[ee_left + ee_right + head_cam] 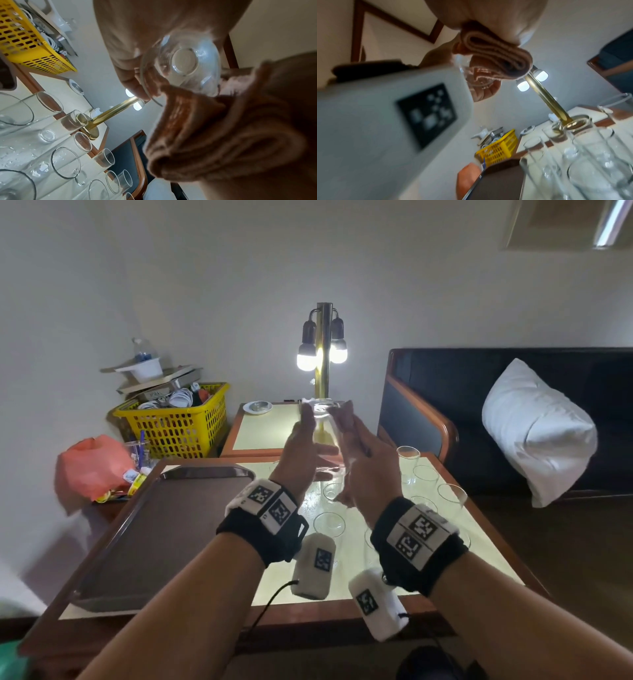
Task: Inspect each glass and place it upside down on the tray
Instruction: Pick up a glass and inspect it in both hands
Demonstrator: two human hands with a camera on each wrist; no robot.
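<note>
Both hands, left hand [301,446] and right hand [363,453], hold one clear tall drinking glass [325,426], base up, above the cream-topped counter [486,546]; the right hand also clutches a folded brownish cloth [494,56]. Beneath stand about eight clear glasses [424,477]. Left of them lies one brown rectangular tray [161,529].

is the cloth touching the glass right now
Touching. The left wrist view shows the folded cloth lying across the rim of the glass; the right wrist view shows it pushed into the mouth.
</note>
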